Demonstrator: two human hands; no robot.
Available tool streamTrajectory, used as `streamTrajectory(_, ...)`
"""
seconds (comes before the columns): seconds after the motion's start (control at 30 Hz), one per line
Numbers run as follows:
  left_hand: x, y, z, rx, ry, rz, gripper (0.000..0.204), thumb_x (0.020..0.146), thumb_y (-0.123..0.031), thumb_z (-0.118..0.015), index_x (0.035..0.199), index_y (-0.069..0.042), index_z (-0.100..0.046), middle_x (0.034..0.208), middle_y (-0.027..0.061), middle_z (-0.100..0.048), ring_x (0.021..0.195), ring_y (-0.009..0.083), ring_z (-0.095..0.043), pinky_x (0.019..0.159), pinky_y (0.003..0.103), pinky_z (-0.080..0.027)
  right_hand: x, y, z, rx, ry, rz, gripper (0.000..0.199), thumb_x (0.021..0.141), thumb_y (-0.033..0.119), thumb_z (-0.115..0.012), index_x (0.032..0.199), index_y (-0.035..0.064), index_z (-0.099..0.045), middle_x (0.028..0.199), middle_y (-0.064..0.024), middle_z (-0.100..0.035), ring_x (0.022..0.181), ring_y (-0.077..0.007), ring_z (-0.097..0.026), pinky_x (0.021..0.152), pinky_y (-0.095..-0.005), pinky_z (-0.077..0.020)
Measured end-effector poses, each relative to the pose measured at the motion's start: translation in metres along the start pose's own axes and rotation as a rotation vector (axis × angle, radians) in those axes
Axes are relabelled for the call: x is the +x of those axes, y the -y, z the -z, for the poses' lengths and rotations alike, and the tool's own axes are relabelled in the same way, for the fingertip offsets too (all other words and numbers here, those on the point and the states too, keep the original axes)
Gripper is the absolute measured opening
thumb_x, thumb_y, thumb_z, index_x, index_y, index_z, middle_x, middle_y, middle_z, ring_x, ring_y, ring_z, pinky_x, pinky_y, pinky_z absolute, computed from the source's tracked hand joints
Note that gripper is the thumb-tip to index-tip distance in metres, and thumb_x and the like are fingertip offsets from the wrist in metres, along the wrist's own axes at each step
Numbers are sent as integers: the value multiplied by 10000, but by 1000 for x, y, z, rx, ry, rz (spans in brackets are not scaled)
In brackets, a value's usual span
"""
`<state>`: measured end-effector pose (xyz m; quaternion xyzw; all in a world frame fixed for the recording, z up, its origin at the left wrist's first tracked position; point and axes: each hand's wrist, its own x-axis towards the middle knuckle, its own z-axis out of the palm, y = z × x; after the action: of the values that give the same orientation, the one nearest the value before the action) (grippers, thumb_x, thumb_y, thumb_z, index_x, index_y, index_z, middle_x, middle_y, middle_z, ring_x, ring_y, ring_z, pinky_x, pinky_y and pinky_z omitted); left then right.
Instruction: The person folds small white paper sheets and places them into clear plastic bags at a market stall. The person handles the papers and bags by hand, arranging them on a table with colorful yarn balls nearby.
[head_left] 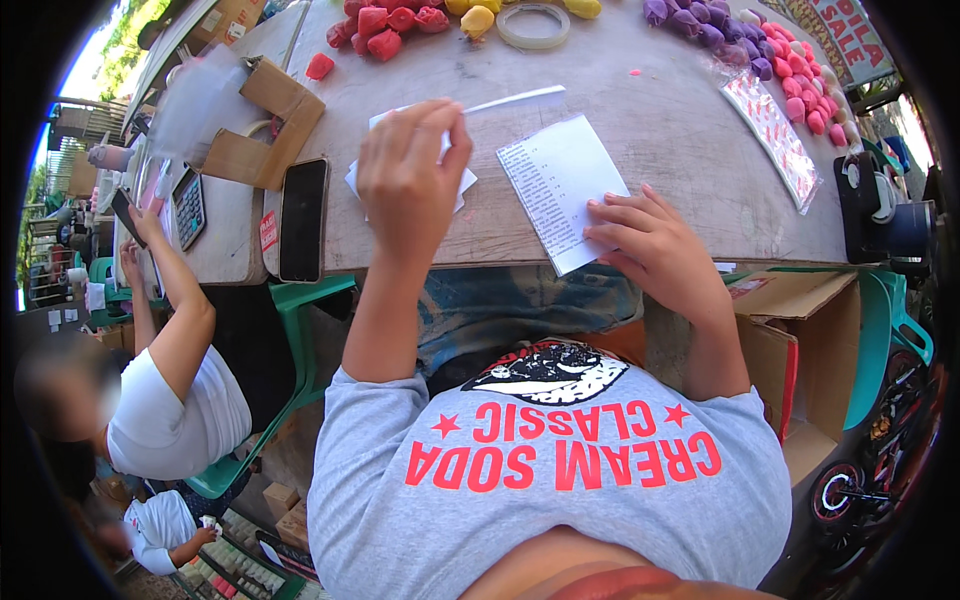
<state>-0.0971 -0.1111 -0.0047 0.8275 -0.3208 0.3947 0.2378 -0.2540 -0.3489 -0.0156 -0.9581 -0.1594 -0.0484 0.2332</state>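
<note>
My right hand (640, 235) has its fingers on the right side of a small folded sheet of printed paper (560, 190), holding it at the table's near edge; the thumb sits by the paper's lower edge. To its left, my left hand (412, 175) is raised with curled fingers above several white paper pieces (466, 186). What its fingertips hold, if anything, is hidden. A narrow white paper strip (520, 98) runs from near those fingers to the right; whether the hand touches it I cannot tell.
Red (384, 44), yellow (478, 22), purple (700, 35) and pink wrapped bundles (800, 90) lie far back beside a tape roll (533, 26). A phone (303, 220) and open cardboard box (245, 160) are left; a plastic packet (770, 135) and tape dispenser (880, 215) right. Another person (180, 400) sits left.
</note>
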Motion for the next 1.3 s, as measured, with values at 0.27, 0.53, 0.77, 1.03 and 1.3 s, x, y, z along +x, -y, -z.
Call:
streamTrajectory(0.27, -24, 32, 51, 298, 313, 317, 203, 839, -103, -758, 1024, -79, -678, 1044, 80, -638, 821, 217, -660, 745, 333, -555, 9, 0, -9, -36, -193, 36, 85, 831, 166, -755, 864, 121, -691, 846, -9, -702, 881, -198, -673, 1105, -470, -413)
streamTrajectory(0.53, -24, 8, 33, -229, 502, 36, 348, 812, -212, -767, 1151, -161, -700, 1247, 58, -601, 1142, 265, -565, 1000, 419, -447, 15, -3, 15, 38, -63, 61, 145, 762, 135, -786, 885, 135, -708, 872, -10, -650, 920, -213, -607, 976, -399, -452)
streamTrajectory(0.77, -47, 0, -2, -453, 643, -187, 300, 819, -173, -737, 1118, -184, -741, 1285, 22, -635, 1245, 272, -538, 1054, 406, -396, 32, 11, 19, -82, -356, -141, 160, 799, 134, -768, 951, 150, -723, 944, -38, -639, 920, -231, -593, 902, -405, -474)
streamTrajectory(1.03, -50, -2, -2, -494, 635, -38, 232, 791, -175, -750, 1014, -118, -718, 1257, 99, -591, 1201, 304, -541, 1002, 420, -448, 46, -5, -40, -173, -441, -32, 238, 921, 198, -675, 1154, 153, -662, 1179, -42, -687, 1211, -237, -596, 1182, -515, -289)
streamTrajectory(1.3, -55, 3, -6, -540, 558, -84, 200, 777, -122, -739, 974, -90, -725, 1173, 99, -576, 1090, 290, -590, 945, 418, -499, 51, -5, -42, -53, -309, -58, 197, 955, 195, -605, 1135, 122, -640, 1290, -56, -662, 1320, -274, -533, 1185, -519, -284)
